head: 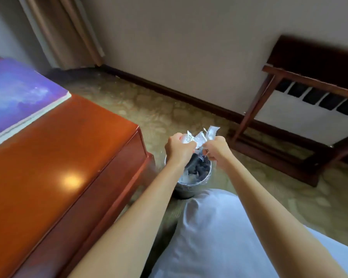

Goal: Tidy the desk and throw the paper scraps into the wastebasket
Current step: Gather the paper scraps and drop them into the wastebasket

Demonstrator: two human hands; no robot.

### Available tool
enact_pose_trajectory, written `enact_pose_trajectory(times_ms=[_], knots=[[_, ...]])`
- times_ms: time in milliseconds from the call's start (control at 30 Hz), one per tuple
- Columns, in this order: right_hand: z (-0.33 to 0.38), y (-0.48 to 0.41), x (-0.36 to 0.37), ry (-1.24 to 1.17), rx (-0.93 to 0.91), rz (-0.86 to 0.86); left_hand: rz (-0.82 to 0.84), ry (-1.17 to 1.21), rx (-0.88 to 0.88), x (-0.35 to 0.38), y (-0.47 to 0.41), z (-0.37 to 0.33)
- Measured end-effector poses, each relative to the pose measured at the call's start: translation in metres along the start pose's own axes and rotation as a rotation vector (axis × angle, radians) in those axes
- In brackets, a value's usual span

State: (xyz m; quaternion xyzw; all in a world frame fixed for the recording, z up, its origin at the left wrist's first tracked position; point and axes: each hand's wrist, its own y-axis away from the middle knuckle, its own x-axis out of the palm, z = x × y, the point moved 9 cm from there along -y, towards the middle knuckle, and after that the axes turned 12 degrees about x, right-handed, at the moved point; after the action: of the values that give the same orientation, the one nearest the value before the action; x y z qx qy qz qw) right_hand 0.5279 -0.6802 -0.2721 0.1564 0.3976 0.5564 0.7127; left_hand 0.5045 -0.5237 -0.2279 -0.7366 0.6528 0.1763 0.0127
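Crumpled white paper scraps point(201, 136) are clutched between both my hands, directly above a small round metal wastebasket point(204, 178) on the carpet. My left hand point(179, 146) is closed on the left part of the scraps. My right hand point(215, 147) is closed on the right part, with torn ends sticking up past the fingers. Inside the wastebasket I see a dark liner and some white paper; my arms hide part of its rim.
The reddish wooden desk point(54, 169) fills the left side, with a purple-blue covered book point(18, 93) on its far end. A dark wooden luggage rack point(301, 109) stands against the wall at the right. Patterned carpet, curtains in the corner, my white-clothed knee below.
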Motion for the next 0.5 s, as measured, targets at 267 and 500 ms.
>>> enact_pose_trajectory(times_ms=[267, 500], knots=[[-0.073, -0.113, 0.053, -0.015, 0.270, 0.092, -0.063, -0.023, -0.304, 0.042, -0.059, 0.123], [-0.116, -0.172, 0.084, -0.070, 0.422, 0.117, -0.127, 0.052, -0.463, 0.073, -0.094, 0.203]])
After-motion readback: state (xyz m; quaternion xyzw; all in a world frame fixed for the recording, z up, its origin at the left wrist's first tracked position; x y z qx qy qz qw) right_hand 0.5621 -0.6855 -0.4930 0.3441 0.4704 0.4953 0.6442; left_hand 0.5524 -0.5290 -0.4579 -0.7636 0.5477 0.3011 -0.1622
